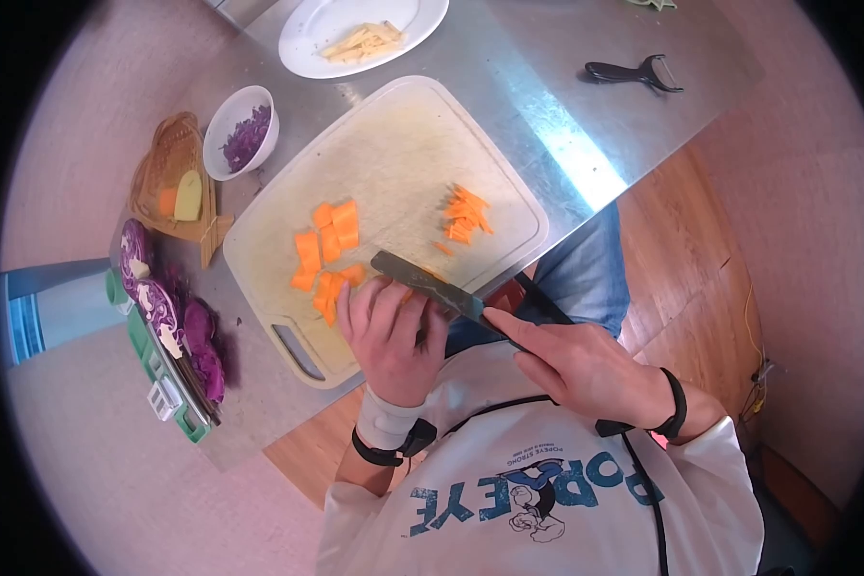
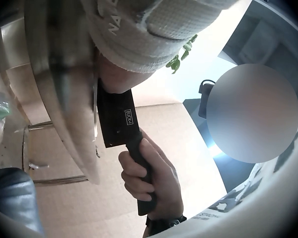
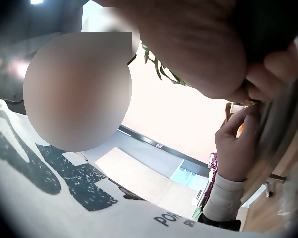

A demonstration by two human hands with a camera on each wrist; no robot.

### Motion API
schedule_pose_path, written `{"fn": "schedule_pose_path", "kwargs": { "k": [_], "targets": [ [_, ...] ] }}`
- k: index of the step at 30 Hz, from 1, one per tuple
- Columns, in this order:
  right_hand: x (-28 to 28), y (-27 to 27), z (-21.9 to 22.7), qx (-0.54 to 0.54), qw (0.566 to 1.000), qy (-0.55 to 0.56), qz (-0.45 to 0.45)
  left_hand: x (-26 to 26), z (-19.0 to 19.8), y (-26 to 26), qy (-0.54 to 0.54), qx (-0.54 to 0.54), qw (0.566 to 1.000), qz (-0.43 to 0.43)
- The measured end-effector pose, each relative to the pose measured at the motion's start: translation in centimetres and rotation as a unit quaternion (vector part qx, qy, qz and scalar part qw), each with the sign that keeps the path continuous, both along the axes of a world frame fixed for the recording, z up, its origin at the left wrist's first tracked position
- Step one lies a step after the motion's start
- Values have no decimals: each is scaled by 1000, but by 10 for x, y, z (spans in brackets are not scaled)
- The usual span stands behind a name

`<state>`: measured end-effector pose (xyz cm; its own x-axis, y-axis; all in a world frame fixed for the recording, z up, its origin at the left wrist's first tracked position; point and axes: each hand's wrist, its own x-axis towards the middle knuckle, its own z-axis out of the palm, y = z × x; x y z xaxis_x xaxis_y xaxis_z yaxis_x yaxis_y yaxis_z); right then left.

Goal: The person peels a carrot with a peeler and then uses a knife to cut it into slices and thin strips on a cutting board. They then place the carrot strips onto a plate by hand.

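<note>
My right hand (image 1: pixel 586 365) grips the dark handle of a kitchen knife (image 1: pixel 422 283), a broad black blade in the left wrist view. The blade lies low over the near edge of a pale cutting board (image 1: pixel 384 144). Right beside it, the bent fingers of my left hand (image 1: pixel 394 336) hold a carrot piece (image 3: pixel 242 128) on the board, mostly hidden by the fingers. Flat carrot slices (image 1: pixel 341 226) lie left of the blade. A small heap of carrot strips (image 1: pixel 466 211) sits on the board's right side.
Beyond the board stand a white plate (image 1: pixel 302 48) of pale strips and a white bowl (image 1: pixel 216 144) of shredded purple cabbage. To the left are a wicker basket (image 1: pixel 154 173), cut purple cabbage (image 1: pixel 202 346) and a green slicer (image 1: pixel 144 336). A black peeler (image 1: pixel 614 73) lies far right.
</note>
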<state>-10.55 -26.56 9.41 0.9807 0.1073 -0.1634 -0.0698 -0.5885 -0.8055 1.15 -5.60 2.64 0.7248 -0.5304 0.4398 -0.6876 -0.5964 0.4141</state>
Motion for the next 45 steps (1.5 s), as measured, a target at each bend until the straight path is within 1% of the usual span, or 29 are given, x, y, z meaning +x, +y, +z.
{"fn": "schedule_pose_path", "kwargs": {
  "k": [4, 16, 19, 21, 25, 27, 31, 37, 39, 43, 45],
  "targets": [
    [-3, 1, 0, -8, 1000, 6, -3, 0, -2, 1, -8, 6, 1000, -3],
    [-3, -1, 2, 22, 1000, 18, -7, -1, -2, 0, 3, 2, 1000, 4],
    [-1, -2, 1, 40, 999, 19, -7, -1, -2, 0, 4, 3, 1000, 5],
    [1, -1, -3, 59, 998, -1, -20, -1, -1, 0, 5, 4, 1000, 5],
    [9, 5, -2, 51, 998, 10, -23, -1, -1, -1, 7, -2, 1000, 1],
    [8, 7, 5, 2, 999, 46, -9, 0, -1, 2, 8, 0, 1000, 2],
    [10, 7, 6, 9, 999, 50, -17, 0, -2, 0, -5, -1, 1000, 5],
    [13, 3, -4, 39, 999, 22, -31, 1, 2, -2, 0, -10, 1000, 5],
    [13, 0, -2, 71, 994, 24, -77, 1, 3, -4, 9, -14, 1000, 2],
    [8, 1, -3, 66, 996, 6, -65, 0, 2, -4, 4, -13, 1000, 4],
    [3, 5, -6, 50, 997, -24, -54, 0, 0, -2, 3, -13, 1000, 5]
  ]
}}
